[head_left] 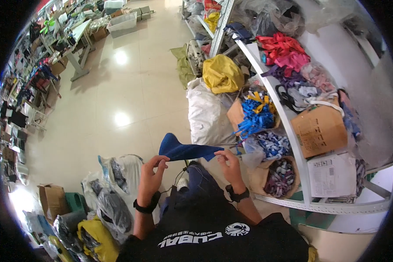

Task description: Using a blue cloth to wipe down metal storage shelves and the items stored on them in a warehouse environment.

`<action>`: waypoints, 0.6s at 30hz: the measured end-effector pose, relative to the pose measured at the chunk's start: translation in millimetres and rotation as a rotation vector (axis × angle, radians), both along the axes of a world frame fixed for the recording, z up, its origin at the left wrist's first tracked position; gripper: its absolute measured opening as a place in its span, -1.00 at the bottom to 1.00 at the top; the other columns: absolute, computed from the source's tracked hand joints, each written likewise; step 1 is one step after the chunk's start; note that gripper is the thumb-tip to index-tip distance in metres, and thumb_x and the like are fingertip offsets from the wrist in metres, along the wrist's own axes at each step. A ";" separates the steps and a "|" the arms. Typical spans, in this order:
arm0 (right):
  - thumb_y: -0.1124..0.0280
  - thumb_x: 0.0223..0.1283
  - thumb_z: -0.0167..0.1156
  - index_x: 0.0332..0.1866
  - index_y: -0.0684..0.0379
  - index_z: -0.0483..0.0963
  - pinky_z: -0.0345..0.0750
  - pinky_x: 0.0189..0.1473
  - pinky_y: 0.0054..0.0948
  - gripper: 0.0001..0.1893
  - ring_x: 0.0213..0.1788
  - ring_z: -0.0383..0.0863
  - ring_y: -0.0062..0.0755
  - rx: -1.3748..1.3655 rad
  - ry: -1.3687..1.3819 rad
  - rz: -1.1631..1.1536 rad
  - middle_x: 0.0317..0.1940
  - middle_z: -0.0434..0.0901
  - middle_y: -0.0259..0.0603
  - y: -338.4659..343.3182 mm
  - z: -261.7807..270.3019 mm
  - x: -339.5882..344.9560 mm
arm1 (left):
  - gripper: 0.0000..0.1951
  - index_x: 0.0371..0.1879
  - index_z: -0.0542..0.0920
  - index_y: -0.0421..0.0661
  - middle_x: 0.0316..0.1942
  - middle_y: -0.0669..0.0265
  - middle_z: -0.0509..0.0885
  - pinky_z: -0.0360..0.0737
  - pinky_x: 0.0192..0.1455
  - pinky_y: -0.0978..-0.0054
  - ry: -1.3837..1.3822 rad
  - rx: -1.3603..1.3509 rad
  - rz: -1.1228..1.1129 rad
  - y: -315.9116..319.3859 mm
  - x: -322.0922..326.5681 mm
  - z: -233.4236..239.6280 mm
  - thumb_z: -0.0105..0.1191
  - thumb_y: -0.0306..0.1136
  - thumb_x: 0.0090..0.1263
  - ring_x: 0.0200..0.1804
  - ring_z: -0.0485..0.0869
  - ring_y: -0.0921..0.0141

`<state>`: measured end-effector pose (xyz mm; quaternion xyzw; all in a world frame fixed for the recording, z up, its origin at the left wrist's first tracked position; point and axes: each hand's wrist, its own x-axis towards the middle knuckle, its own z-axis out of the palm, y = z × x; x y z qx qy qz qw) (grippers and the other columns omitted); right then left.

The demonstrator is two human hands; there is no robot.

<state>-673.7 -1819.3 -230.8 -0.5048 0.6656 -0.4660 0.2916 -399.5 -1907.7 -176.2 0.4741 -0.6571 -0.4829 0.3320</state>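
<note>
A piece of dark blue fabric [183, 150] stretches between my two hands, in front of my body and above the floor. My left hand [154, 172] pinches its near left edge between thumb and fingers. At the fabric's right corner, my right hand [230, 165] grips it with the fingertips. The far left part of the cloth stands up in a rounded point, and its right end narrows and folds down. Both wrists wear dark bands.
Metal shelving [271, 85] on the right holds red strips [281, 49] and a cardboard box [321, 129]. Beside it lie a white sack [206, 114] and a yellow bundle [222, 74]. Plastic-wrapped bags [114, 203] stand at lower left. Tiled floor [118, 88] runs ahead to a table [80, 32].
</note>
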 end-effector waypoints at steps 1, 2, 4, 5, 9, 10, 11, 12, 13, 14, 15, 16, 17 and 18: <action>0.44 0.36 0.09 -0.06 0.26 0.58 0.54 -0.08 -0.39 -0.81 -0.19 0.63 -0.29 -0.005 -0.020 -0.053 -0.21 0.65 -0.11 -18.8 -8.7 -6.3 | -0.84 -0.15 0.64 -0.27 -0.35 0.23 0.73 0.56 -0.13 0.48 0.023 0.052 0.044 -17.5 -0.7 -3.7 0.03 -0.46 0.48 -0.28 0.68 0.44; 0.42 0.38 0.09 -0.07 0.27 0.59 0.53 -0.06 -0.42 -0.80 -0.18 0.63 -0.35 0.004 -0.055 -0.057 -0.20 0.67 -0.13 -39.5 -17.6 -11.1 | -0.83 -0.14 0.64 -0.26 -0.35 0.27 0.72 0.55 -0.12 0.52 0.035 0.088 0.062 -36.5 -2.3 -6.5 0.02 -0.43 0.50 -0.27 0.66 0.47; 0.41 0.39 0.09 -0.06 0.27 0.59 0.53 -0.05 -0.43 -0.80 -0.17 0.63 -0.36 0.045 -0.124 -0.052 -0.19 0.68 -0.13 -80.5 -36.5 -19.3 | -0.82 -0.14 0.64 -0.26 -0.35 0.28 0.71 0.54 -0.12 0.53 0.039 0.108 0.071 -73.3 -7.8 -33.0 0.03 -0.42 0.50 -0.27 0.66 0.49; 0.40 0.40 0.08 -0.05 0.27 0.59 0.53 -0.03 -0.44 -0.79 -0.16 0.64 -0.37 0.087 -0.176 -0.044 -0.17 0.69 -0.13 -103.1 -44.3 -23.5 | -0.82 -0.13 0.64 -0.26 -0.36 0.29 0.71 0.54 -0.12 0.54 0.059 0.129 0.081 -95.1 -11.5 -43.7 0.03 -0.41 0.50 -0.27 0.65 0.50; 0.40 0.41 0.08 -0.05 0.27 0.59 0.54 -0.04 -0.44 -0.79 -0.16 0.65 -0.38 0.034 -0.186 0.038 -0.17 0.70 -0.13 -200.9 -64.0 -37.1 | -0.80 -0.13 0.64 -0.27 -0.37 0.31 0.70 0.54 -0.17 0.55 0.063 0.163 0.091 -179.4 -31.1 -64.3 0.02 -0.40 0.51 -0.30 0.63 0.53; 0.45 0.39 0.09 -0.06 0.27 0.59 0.52 -0.12 -0.49 -0.82 -0.23 0.61 -0.47 0.069 -0.182 0.027 -0.24 0.69 -0.19 -227.7 -67.8 -40.7 | -0.80 -0.15 0.64 -0.29 -0.37 0.29 0.70 0.54 -0.19 0.55 0.011 0.200 0.107 -199.7 -33.4 -62.0 0.02 -0.40 0.50 -0.30 0.62 0.52; 0.51 0.37 0.10 -0.07 0.27 0.60 0.50 -0.19 -0.54 -0.84 -0.30 0.58 -0.56 0.103 -0.177 0.017 -0.30 0.68 -0.25 -254.3 -70.2 -44.9 | -0.80 -0.15 0.64 -0.29 -0.37 0.29 0.70 0.54 -0.19 0.55 0.005 0.197 0.108 -222.1 -35.6 -61.9 0.02 -0.40 0.50 -0.30 0.62 0.52; 0.52 0.37 0.10 -0.09 0.27 0.60 0.50 -0.23 -0.54 -0.85 -0.34 0.57 -0.57 0.074 -0.108 0.035 -0.35 0.66 -0.24 -280.4 -57.5 -50.4 | -0.80 -0.16 0.64 -0.30 -0.38 0.28 0.71 0.54 -0.19 0.55 -0.066 0.189 0.113 -242.7 -36.1 -59.3 0.02 -0.40 0.49 -0.29 0.62 0.52; 0.52 0.37 0.10 -0.09 0.27 0.60 0.50 -0.23 -0.54 -0.85 -0.34 0.57 -0.57 0.074 -0.112 0.035 -0.35 0.66 -0.24 -306.9 -56.7 -59.1 | -0.79 -0.17 0.65 -0.31 -0.38 0.27 0.71 0.54 -0.19 0.55 -0.136 0.179 0.119 -263.0 -35.6 -56.7 0.03 -0.40 0.48 -0.29 0.62 0.52; 0.52 0.36 0.10 -0.11 0.27 0.59 0.50 -0.25 -0.53 -0.85 -0.35 0.57 -0.55 0.051 -0.102 0.071 -0.37 0.66 -0.23 -333.3 -57.8 -68.1 | -0.76 -0.21 0.67 -0.31 -0.40 0.25 0.71 0.54 -0.18 0.53 -0.171 0.185 0.123 -283.2 -33.6 -59.6 0.03 -0.36 0.48 -0.28 0.63 0.50; 0.52 0.36 0.10 -0.12 0.27 0.59 0.50 -0.26 -0.52 -0.86 -0.37 0.57 -0.54 0.025 -0.091 0.103 -0.38 0.65 -0.22 -360.0 -53.8 -76.2 | -0.76 -0.21 0.67 -0.31 -0.40 0.25 0.71 0.54 -0.18 0.53 -0.172 0.180 0.118 -302.9 -30.2 -55.2 0.03 -0.36 0.48 -0.28 0.63 0.50; 0.43 0.39 0.09 -0.10 0.28 0.57 0.55 -0.23 -0.43 -0.82 -0.36 0.64 -0.37 0.106 -0.097 0.146 -0.36 0.69 -0.09 -384.9 -42.3 -83.8 | -0.74 -0.22 0.68 -0.30 -0.41 0.26 0.71 0.54 -0.20 0.53 -0.233 0.263 0.125 -321.1 -26.5 -53.1 0.02 -0.33 0.49 -0.29 0.62 0.52; 0.43 0.39 0.09 -0.10 0.28 0.57 0.55 -0.23 -0.43 -0.82 -0.36 0.64 -0.37 0.103 -0.094 0.139 -0.36 0.69 -0.09 -409.1 -36.4 -87.2 | -0.72 -0.24 0.69 -0.29 -0.41 0.27 0.71 0.53 -0.21 0.52 -0.294 0.345 0.130 -339.6 -24.3 -51.3 0.02 -0.30 0.49 -0.30 0.61 0.53; 0.43 0.38 0.09 -0.10 0.28 0.57 0.55 -0.24 -0.44 -0.83 -0.37 0.63 -0.38 0.083 -0.114 0.198 -0.36 0.68 -0.09 -435.1 -32.4 -91.0 | -0.72 -0.24 0.69 -0.29 -0.41 0.27 0.71 0.53 -0.21 0.52 -0.286 0.339 0.124 -357.4 -27.6 -51.1 0.02 -0.30 0.49 -0.30 0.61 0.53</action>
